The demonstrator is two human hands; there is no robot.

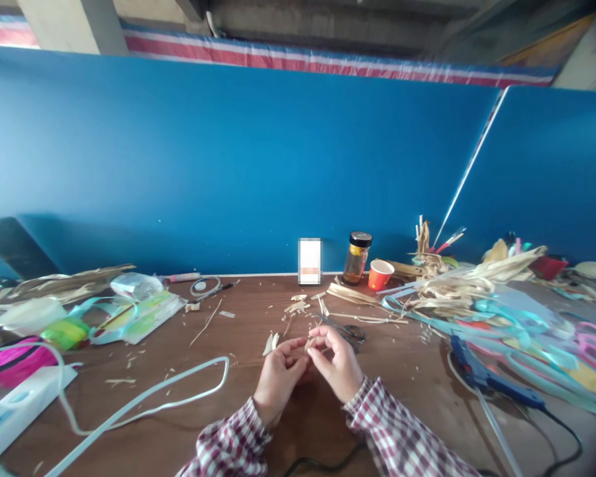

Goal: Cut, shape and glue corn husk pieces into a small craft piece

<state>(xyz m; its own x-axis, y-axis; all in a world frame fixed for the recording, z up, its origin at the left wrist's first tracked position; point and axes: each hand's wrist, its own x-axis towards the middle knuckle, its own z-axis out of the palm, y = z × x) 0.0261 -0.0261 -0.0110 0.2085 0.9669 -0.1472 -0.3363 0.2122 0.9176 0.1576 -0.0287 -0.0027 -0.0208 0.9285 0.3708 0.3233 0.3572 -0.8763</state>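
My left hand (278, 374) and my right hand (336, 363) meet over the middle of the brown table (189, 424). Both are closed in a pinch on a small pale strip of dried straw (312, 342) held between their fingertips. Just behind my right hand lie dark scissors (350, 332). Small straw scraps (271, 342) lie close to the left of my left hand, and more cut bits (297, 306) are scattered further back.
A blue glue gun (481, 374) lies at the right beside a heap of straw and coloured ribbons (477, 291). An orange cup (380, 274) and a dark-capped jar (357, 258) stand at the blue back wall. A white cord (179, 391) loops at left, near bags and a pink object (14, 361).
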